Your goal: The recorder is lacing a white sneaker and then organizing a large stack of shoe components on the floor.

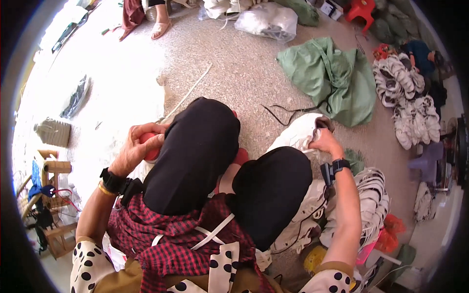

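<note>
- White shoe [296, 132] lies just beyond the right knee [276, 188], on the person's right side, its lower part hidden behind that knee.
- Its long axis runs slantwise: the dark opening faces up and to the right, and the body slopes down to the left toward the knee.
- Right hand [326, 141] is at the opening end, touching it from the right, with the fingers bent and seemingly clamped on the collar; how deep they reach inside, I cannot tell.
- Left hand [138, 145] is well apart from the shoe, with both knees between; it is wrapped around a red object [152, 154] beside the left knee [193, 146], whose kind I cannot tell.
- So the right hand is much the nearer one.
- Green sack [349, 93] lies on the floor [244, 68] beyond the shoe.
</note>
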Available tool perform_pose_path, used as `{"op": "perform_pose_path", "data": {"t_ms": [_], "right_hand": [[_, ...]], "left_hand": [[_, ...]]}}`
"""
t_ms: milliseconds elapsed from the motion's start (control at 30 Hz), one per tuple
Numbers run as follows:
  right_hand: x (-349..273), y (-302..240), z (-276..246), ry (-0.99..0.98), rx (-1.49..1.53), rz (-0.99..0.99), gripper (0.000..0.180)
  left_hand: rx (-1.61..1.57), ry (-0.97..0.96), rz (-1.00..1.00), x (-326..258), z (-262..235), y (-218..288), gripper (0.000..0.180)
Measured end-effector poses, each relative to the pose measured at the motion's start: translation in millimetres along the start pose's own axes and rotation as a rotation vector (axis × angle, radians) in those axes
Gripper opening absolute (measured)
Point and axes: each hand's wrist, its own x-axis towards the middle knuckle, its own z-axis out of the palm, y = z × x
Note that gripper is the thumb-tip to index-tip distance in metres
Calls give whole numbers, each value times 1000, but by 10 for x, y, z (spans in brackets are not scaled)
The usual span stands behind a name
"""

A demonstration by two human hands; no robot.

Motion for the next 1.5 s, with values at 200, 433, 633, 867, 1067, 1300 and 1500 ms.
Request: {"op": "perform_pose_path", "data": {"t_ms": [200,433,633,867,1067,1300,1500], "right_hand": [[-76,31,-7,1,-49,-35,50],[-55,-5,80,81,-114,3,54],[-104,-103,90,106,-135,94,57],[-120,-219,79,136,-133,78,55],[-210,-217,103,200,-102,58,51],[-113,-124,222,337,5,43,47],[-371,211,423,947,773,-373,37]], "left_hand": [[109,105,-93,-323,-193,-335,28],[7,71,-356,-787,-758,-544,35],[355,20,-175,-202,-1180,102,27],[166,-191,479,1064,-311,2089,33],[-73,-605,570,1768,1128,2888,41],[293,-692,748,2225,3038,1379,47],[249,-515,818,2346,3377,873,53]]}}
